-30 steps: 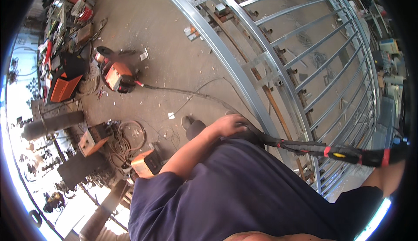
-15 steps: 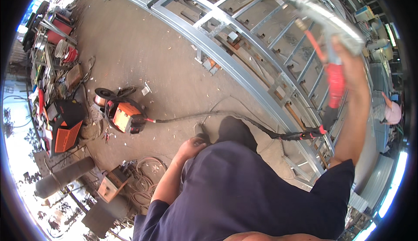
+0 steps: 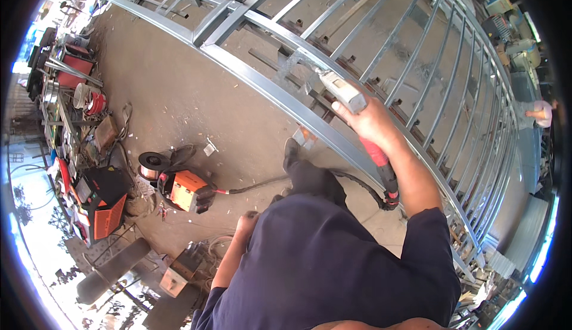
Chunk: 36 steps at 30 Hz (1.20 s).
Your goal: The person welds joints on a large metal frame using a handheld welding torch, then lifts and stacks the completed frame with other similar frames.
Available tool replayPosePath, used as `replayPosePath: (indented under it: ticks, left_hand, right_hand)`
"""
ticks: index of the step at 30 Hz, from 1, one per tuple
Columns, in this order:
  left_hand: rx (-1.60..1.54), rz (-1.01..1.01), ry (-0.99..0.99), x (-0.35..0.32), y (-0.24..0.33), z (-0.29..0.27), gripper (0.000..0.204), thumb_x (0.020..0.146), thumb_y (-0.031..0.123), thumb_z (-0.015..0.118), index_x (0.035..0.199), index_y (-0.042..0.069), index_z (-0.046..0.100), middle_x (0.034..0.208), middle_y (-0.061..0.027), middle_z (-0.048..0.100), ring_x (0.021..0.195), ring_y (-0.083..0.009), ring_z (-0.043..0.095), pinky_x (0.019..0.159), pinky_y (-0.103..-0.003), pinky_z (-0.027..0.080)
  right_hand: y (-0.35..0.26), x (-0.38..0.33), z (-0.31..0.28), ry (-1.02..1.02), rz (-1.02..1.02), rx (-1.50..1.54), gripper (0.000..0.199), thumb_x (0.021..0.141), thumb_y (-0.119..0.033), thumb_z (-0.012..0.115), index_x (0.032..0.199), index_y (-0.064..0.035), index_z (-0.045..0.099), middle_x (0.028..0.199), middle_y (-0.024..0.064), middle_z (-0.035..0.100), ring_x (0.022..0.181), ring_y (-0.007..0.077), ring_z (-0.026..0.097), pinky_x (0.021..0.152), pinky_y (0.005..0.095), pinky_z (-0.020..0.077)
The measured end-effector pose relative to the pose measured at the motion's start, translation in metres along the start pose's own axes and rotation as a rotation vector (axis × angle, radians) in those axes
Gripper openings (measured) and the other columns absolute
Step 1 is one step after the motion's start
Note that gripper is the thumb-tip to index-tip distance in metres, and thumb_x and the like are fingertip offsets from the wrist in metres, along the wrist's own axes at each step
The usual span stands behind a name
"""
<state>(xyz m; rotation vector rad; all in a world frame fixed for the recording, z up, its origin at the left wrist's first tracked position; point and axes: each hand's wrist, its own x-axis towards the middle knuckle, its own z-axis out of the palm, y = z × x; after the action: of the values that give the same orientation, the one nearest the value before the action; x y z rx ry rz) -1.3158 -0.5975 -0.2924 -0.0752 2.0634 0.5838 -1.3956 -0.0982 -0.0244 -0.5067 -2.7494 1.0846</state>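
Note:
My right hand (image 3: 376, 123) is closed round the grip of a welding gun (image 3: 345, 93) with a pale, boxy body and a red lower handle. The gun's tip points away to the upper left, over a rail of a large silver metal frame (image 3: 262, 77) with many bars. Whether the tip touches the rail I cannot tell. A black cable (image 3: 363, 182) runs from the handle, passing behind my leg. My left hand (image 3: 245, 223) hangs low beside my left thigh, its fingers mostly hidden.
On the floor to the left stands an orange and black wire feeder (image 3: 186, 190) with a copper-coloured wire spool (image 3: 149, 172). Beyond it are an orange and black machine (image 3: 108, 215), a dark cylinder (image 3: 113, 270) and shelves of clutter. Another person (image 3: 539, 114) is at the far right.
My right hand has brought the welding gun leftward and down over the frame's near side. One foot has stepped forward to the frame's edge. My left hand has dropped from my knee.

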Motion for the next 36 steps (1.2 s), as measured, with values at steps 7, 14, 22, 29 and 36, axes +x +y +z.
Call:
replayPosePath:
  ticks: [7, 14, 22, 29, 36]
  left_hand:
    - [-0.016, -0.075, 0.046, 0.057, -0.040, -0.011, 0.051, 0.097, 0.040, 0.056, 0.129, 0.002, 0.062, 0.116, -0.0280, 0.068, 0.116, -0.0386, 0.064, 0.098, -0.044, 0.050]
    - [-0.107, -0.018, 0.096, 0.109, 0.054, -0.074, 0.047, 0.096, 0.038, 0.056, 0.123, 0.002, 0.067, 0.117, -0.0260, 0.068, 0.118, -0.0389, 0.063, 0.098, -0.042, 0.049]
    - [0.016, 0.127, 0.024, 0.170, 0.020, -0.120, 0.043, 0.093, 0.036, 0.060, 0.119, 0.003, 0.069, 0.115, -0.0207, 0.071, 0.111, -0.0322, 0.067, 0.094, -0.039, 0.050]
    - [-0.001, 0.082, -0.028, 0.193, 0.027, -0.153, 0.044, 0.094, 0.035, 0.059, 0.119, 0.000, 0.069, 0.126, -0.0214, 0.066, 0.122, -0.0336, 0.061, 0.103, -0.036, 0.046]
    - [0.117, 0.167, -0.049, 0.202, 0.023, -0.161, 0.039, 0.095, 0.030, 0.056, 0.124, 0.005, 0.065, 0.126, -0.0206, 0.064, 0.119, -0.0340, 0.061, 0.101, -0.037, 0.048]
  right_hand:
    - [-0.004, 0.045, 0.038, -0.018, 0.073, 0.081, 0.061, 0.088, -0.025, 0.073, 0.142, -0.0126, 0.049, 0.105, 0.0212, 0.070, 0.097, 0.0407, 0.069, 0.080, 0.0447, 0.0571]
    - [0.016, 0.057, 0.066, 0.044, 0.126, -0.011, 0.067, 0.082, -0.020, 0.076, 0.143, -0.0124, 0.049, 0.104, 0.0227, 0.070, 0.094, 0.0415, 0.069, 0.076, 0.0443, 0.0578]
    - [0.014, 0.060, 0.077, 0.006, 0.168, -0.047, 0.089, 0.073, -0.034, 0.084, 0.149, -0.0148, 0.042, 0.118, 0.0219, 0.068, 0.103, 0.0406, 0.068, 0.086, 0.0458, 0.0571]
    - [-0.012, 0.072, 0.074, 0.037, 0.179, -0.084, 0.069, 0.081, -0.014, 0.076, 0.145, -0.0121, 0.048, 0.109, 0.0213, 0.069, 0.098, 0.0405, 0.069, 0.081, 0.0428, 0.0576]
    - [-0.021, 0.072, 0.072, -0.051, 0.341, 0.054, 0.077, 0.079, -0.028, 0.081, 0.148, -0.0181, 0.047, 0.127, 0.0182, 0.066, 0.112, 0.0360, 0.067, 0.093, 0.0409, 0.0544]
